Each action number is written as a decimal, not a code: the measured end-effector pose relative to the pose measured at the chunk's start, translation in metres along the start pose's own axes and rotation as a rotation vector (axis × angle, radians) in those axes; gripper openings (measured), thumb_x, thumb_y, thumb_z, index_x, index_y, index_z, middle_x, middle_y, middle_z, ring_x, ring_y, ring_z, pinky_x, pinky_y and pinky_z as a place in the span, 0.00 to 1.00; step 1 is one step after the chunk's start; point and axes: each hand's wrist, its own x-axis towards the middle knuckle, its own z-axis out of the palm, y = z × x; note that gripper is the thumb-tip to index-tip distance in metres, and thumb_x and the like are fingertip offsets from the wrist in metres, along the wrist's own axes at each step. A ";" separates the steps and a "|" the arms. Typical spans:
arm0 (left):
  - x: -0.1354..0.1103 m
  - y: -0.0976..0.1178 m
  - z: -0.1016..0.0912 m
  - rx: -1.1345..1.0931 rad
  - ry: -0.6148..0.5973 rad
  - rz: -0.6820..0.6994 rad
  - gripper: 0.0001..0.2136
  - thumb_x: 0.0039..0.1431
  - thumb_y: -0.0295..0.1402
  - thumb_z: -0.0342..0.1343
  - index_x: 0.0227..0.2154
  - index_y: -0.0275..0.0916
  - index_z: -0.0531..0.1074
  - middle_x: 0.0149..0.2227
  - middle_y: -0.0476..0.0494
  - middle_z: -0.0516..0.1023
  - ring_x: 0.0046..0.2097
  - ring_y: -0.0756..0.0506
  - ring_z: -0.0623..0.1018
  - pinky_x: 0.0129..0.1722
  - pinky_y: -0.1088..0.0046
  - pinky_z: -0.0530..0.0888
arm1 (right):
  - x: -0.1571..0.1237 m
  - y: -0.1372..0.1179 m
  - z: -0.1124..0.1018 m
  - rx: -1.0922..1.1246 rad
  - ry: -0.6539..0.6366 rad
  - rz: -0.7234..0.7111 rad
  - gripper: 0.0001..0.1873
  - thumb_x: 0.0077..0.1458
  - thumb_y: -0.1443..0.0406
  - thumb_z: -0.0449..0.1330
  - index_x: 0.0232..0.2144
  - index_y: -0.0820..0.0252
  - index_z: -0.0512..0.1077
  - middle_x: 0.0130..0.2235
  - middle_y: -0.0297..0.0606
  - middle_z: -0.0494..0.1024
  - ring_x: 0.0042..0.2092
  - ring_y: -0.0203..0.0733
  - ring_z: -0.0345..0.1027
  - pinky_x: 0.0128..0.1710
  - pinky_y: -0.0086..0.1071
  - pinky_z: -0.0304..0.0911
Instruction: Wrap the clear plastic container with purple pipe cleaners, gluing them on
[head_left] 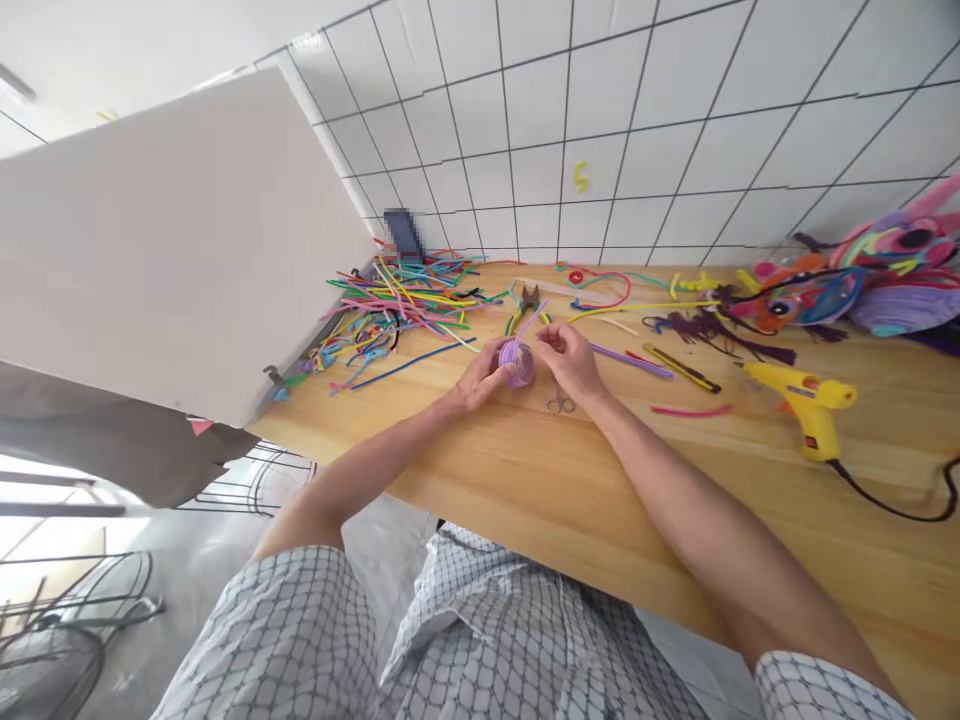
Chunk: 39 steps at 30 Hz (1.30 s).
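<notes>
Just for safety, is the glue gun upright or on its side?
On its side: the glue gun shows its flank, lying along the table.
</notes>
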 end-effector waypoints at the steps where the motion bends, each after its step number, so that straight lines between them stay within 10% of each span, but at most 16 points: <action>1: 0.000 -0.001 -0.001 -0.017 0.019 -0.002 0.37 0.67 0.63 0.56 0.66 0.40 0.64 0.63 0.35 0.77 0.64 0.33 0.77 0.70 0.50 0.74 | -0.003 -0.002 0.000 -0.031 -0.024 -0.013 0.18 0.49 0.50 0.70 0.37 0.53 0.75 0.36 0.34 0.81 0.38 0.43 0.72 0.44 0.41 0.69; 39: 0.005 0.003 -0.001 -0.323 -0.122 -0.008 0.32 0.74 0.54 0.56 0.70 0.42 0.56 0.67 0.31 0.73 0.65 0.35 0.77 0.71 0.48 0.70 | -0.029 -0.002 0.003 -0.375 -0.090 -0.297 0.19 0.57 0.63 0.70 0.49 0.50 0.71 0.49 0.38 0.78 0.47 0.47 0.75 0.43 0.41 0.73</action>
